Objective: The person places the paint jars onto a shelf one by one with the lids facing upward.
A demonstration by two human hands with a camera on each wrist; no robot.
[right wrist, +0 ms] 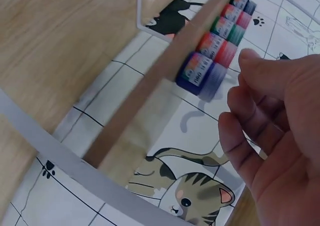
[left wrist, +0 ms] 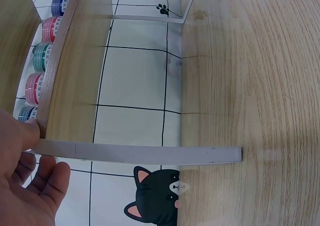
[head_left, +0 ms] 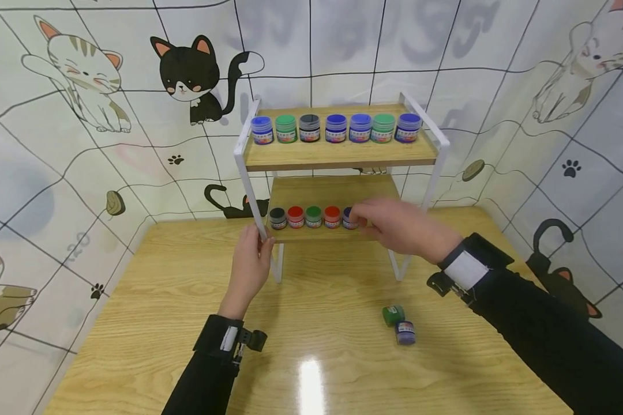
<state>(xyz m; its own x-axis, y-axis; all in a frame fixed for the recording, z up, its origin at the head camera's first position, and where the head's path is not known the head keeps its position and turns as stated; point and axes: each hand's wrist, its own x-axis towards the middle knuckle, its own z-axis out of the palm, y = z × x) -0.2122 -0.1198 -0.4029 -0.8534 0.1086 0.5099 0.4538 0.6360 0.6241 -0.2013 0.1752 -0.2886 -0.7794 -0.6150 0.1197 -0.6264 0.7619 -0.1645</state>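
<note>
A two-tier shelf rack [head_left: 337,164] with wooden boards and a white frame stands on the table. My left hand [head_left: 251,253] grips its left side at the lower board; in the left wrist view the thumb lies on the corner and the fingers curl beyond the white bar [left wrist: 135,151]. On the lower board stands a row of small paint jars, with a blue jar [right wrist: 195,76] at its right end. Close beside that jar is my right hand [head_left: 394,225], its fingers loosely bent. The right wrist view shows a gap between jar and fingertips, with nothing held.
Several blue, green and black-lidded paint jars [head_left: 336,128] line the upper board. A green jar [head_left: 393,315] and a blue-purple jar [head_left: 405,333] lie together on the table [head_left: 311,311], front right. Behind the rack is a cat-patterned wall covering [head_left: 337,52].
</note>
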